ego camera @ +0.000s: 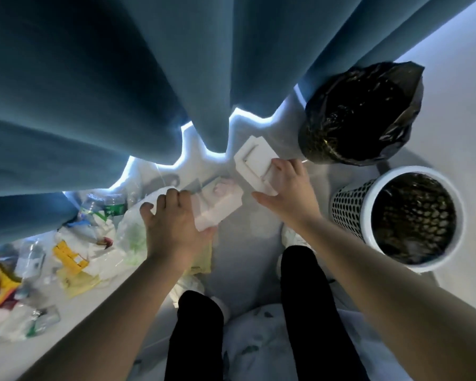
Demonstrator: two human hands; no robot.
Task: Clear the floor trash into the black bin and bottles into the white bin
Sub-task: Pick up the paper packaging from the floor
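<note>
single wide-angle view from the head, tipped steeply down at the floor [248,257], curtain [121,78] close in front.

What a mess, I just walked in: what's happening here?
A person is clearing floor trash. The left hand grips one white packaging piece. The right hand holds a second white packaging piece close to the black bin. The white bin stands beside it. A pile of bottles, bags and wrappers lies on the floor to the left.

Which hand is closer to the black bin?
Right. The right hand is just beside the black bin, at its lower left; the left hand is farther left, near the floor trash.
</note>
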